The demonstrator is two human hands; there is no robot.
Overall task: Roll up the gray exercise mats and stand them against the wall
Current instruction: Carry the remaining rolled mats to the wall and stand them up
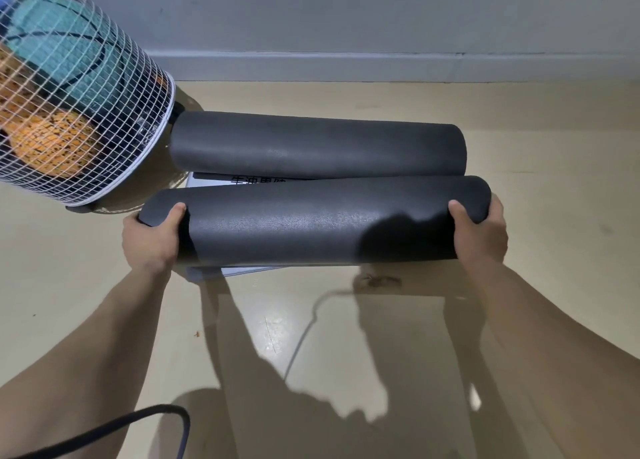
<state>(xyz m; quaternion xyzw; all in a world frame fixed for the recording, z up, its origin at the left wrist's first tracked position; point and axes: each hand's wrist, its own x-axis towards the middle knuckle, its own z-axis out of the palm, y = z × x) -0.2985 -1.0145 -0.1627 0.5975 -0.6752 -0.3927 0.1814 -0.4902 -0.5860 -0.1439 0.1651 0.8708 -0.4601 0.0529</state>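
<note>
Gray rolled mat (311, 223), held level in both hands over a glossy beige floor (554, 188).
That floor runs to a pale wall (346, 15) with a baseboard. A second rolled mat (318, 148) lies on its side just beyond the held one, short of the wall and next to a white wire basket (69, 105) of balls. The left hand (152, 240) and right hand (481, 230) each grip one end of the roll, thumbs on top, forearms stretched forward.
</note>
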